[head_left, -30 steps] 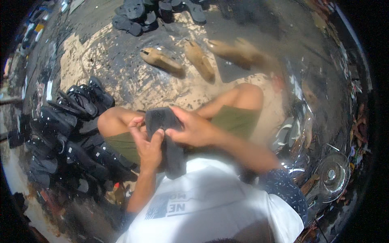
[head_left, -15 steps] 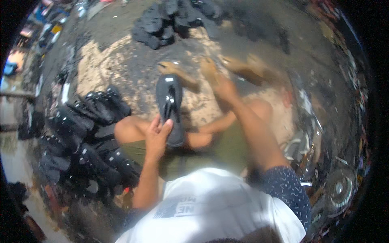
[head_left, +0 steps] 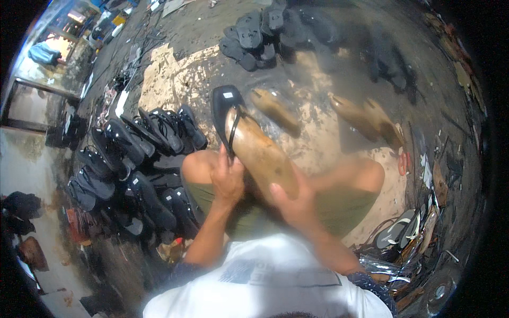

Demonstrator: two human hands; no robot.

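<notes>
Above my lap, my left hand [head_left: 229, 180] grips a black thong sandal [head_left: 221, 100] by its side and strap. My right hand [head_left: 294, 199] is wrapped round the heel end of a tan wooden shoe last [head_left: 262, 151]. The front of the last lies over the sandal's footbed, its toe end at the black strap. How far the toe has gone under the strap I cannot tell. Another wooden last [head_left: 275, 111] rests on the floor just beyond, and a pair of lasts [head_left: 366, 119] lies farther right.
Rows of black sandals [head_left: 132, 143] stand to my left. A pile of dark soles [head_left: 249, 34] lies ahead on the floor, partly over stained cardboard [head_left: 164, 79]. Red-handled scissors [head_left: 404, 163] are at the right. Nearer me on that side are grey-and-white sandals [head_left: 397, 230] and scraps.
My right hand has taken one of the wooden lasts from the floor and brought it back onto the sandal. My left hand still holds the sandal, now turned and tilted. The view has shifted.
</notes>
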